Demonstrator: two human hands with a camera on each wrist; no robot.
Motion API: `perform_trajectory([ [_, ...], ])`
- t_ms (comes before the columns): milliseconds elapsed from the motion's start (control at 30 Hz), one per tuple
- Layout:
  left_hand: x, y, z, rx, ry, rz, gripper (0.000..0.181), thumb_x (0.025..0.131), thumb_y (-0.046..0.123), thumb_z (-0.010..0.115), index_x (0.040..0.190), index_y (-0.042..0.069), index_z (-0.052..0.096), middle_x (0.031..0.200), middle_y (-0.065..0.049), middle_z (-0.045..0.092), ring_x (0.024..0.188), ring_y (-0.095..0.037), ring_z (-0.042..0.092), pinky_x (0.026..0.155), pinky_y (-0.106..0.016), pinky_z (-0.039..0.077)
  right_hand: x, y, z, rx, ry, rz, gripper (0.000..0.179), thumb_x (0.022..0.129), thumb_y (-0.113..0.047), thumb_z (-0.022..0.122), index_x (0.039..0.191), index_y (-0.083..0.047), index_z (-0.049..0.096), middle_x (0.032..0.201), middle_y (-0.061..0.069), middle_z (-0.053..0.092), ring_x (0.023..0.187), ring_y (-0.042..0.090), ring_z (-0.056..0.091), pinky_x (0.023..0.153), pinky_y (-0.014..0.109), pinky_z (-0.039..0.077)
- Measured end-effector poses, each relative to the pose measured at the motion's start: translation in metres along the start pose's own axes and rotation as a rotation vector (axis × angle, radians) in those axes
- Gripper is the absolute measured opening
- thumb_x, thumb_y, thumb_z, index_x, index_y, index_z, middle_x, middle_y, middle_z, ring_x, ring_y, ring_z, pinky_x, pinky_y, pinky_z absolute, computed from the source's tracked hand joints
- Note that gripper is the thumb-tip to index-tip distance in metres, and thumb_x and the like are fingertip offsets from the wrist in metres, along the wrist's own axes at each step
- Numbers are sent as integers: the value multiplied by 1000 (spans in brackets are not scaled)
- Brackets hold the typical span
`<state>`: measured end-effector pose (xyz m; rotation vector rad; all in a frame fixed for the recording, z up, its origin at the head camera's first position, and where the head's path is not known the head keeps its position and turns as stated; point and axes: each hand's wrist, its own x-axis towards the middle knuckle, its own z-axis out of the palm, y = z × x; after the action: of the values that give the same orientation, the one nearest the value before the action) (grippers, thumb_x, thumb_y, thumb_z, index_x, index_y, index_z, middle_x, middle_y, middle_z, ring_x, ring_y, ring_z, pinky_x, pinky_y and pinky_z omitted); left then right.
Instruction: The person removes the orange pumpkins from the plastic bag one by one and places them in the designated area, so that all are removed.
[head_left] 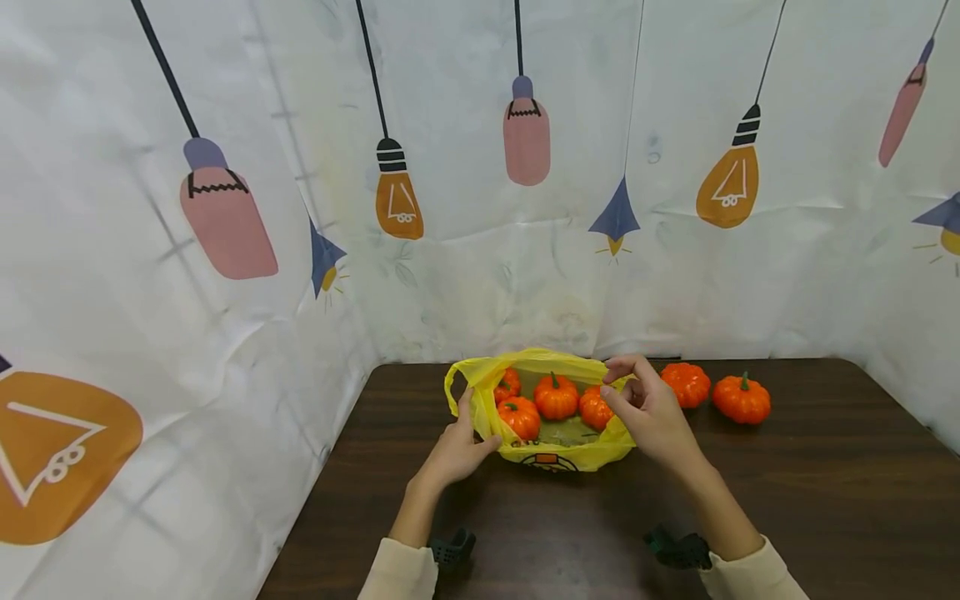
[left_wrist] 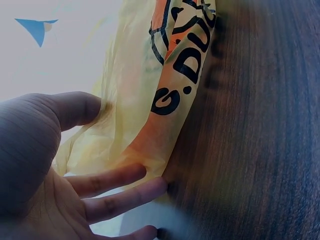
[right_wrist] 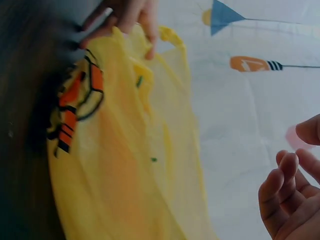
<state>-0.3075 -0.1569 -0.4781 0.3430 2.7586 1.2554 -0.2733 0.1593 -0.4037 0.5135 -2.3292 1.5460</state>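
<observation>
A yellow plastic bag (head_left: pixel 622 437) stands with its mouth wide, black lettering and an orange print on its front. Inside sit several small orange pumpkins (head_left: pixel 556 397) with green stems. My left hand (head_left: pixel 459 450) rests against the bag's left side, fingers spread and fairly straight; in the left wrist view the thumb (left_wrist: pixel 80 107) touches the plastic. Over the bag's right rim hovers my right hand (head_left: pixel 651 410), its fingers loosely bent with nothing between them. The right wrist view shows that hand (right_wrist: pixel 295 195) apart from the bag.
Two more pumpkins, one (head_left: pixel 686 385) close behind the right hand and another (head_left: pixel 742 399) further right, lie on the dark wooden table (head_left: pixel 840 483). A white cloth wall (head_left: pixel 465 292) printed with lamps rises along the table's back and left edges.
</observation>
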Motion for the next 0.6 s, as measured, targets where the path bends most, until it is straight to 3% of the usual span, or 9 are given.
perform_trajectory([
  [233,0,2,0,26,-4,0,101,97,39,68,165,13,-3,128,-30,64,94,-26,68,82,-48,52,3,15,30,24,-77,54,31,101,-20,66,129,-12,57,115,14,62,66,12,52,57,26,45],
  [367,0,5,1,33,-26,-6,101,97,38,68,165,13,-3,104,-21,70,79,-22,64,80,-45,50,5,22,43,9,-111,100,32,100,-23,68,128,-14,58,116,12,62,69,15,53,60,27,46],
  [500,0,7,1,34,-43,-12,101,98,39,66,165,14,-6,73,-6,57,61,-18,51,73,-41,46,8,26,53,4,-156,147,38,99,-26,68,132,-12,56,121,12,61,69,18,51,60,27,45],
  [600,-1,6,1,35,-39,-9,100,98,39,66,165,14,-4,86,-10,65,69,-19,57,75,-43,48,10,30,61,5,-186,180,45,99,-27,69,137,-10,54,129,12,60,69,19,52,59,28,46],
])
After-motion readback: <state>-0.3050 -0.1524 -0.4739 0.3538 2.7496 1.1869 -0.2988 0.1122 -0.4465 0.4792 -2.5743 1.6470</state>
